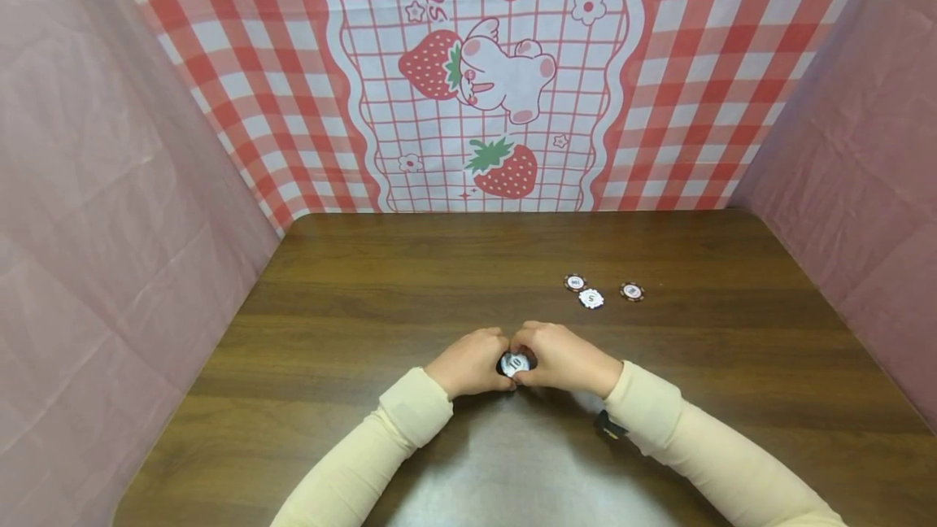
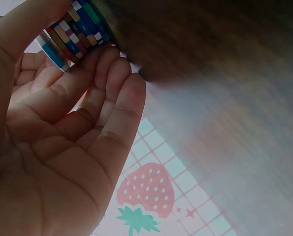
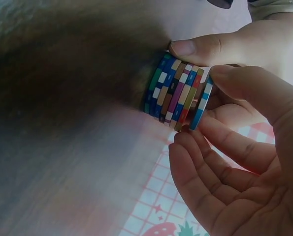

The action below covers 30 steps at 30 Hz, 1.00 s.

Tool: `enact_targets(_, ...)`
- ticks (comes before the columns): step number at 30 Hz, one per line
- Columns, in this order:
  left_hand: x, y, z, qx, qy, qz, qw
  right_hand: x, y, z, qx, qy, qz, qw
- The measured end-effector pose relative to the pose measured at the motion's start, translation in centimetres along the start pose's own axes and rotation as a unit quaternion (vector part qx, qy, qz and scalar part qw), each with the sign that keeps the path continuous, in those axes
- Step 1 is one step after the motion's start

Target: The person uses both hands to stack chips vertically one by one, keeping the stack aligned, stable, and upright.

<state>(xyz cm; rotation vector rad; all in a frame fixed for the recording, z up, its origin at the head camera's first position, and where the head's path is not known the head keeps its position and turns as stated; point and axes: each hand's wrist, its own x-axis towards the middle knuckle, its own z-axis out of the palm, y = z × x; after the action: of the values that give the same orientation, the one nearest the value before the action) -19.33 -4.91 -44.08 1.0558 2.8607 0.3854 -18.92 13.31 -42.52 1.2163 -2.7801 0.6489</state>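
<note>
A short stack of poker chips (image 3: 172, 93) with multicoloured edges stands on the table between the two hands. My left hand (image 1: 472, 362) holds the stack's sides, its thumb at the near side and its fingers curled behind. A white chip (image 1: 516, 364) marked 10 tops the pile, its blue-and-white edge (image 3: 202, 104) tilted and a little apart from the chips below in the right wrist view. Thumb and index finger of my right hand (image 1: 565, 358) pinch that chip. The right hand's other fingers (image 3: 190, 162) curve loosely beside the stack.
Beyond the right hand, a dark-edged chip (image 1: 575, 282) touches a white chip (image 1: 591, 298) marked 5. Another dark-edged chip (image 1: 632, 292) lies apart to their right. The wooden table (image 1: 351, 275) meets a strawberry-print cloth (image 1: 505, 104) at the back, with pink drapes (image 1: 110, 210) at the sides.
</note>
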Motion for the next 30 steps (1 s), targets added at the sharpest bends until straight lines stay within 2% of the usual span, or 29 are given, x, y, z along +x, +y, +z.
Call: enact_targets(30,-0.10,0.08,-0.25,0.005,-0.003,0.006,1.0000,-0.27,0.25,0.02,-0.019,-0.008,-0.011,0.9997)
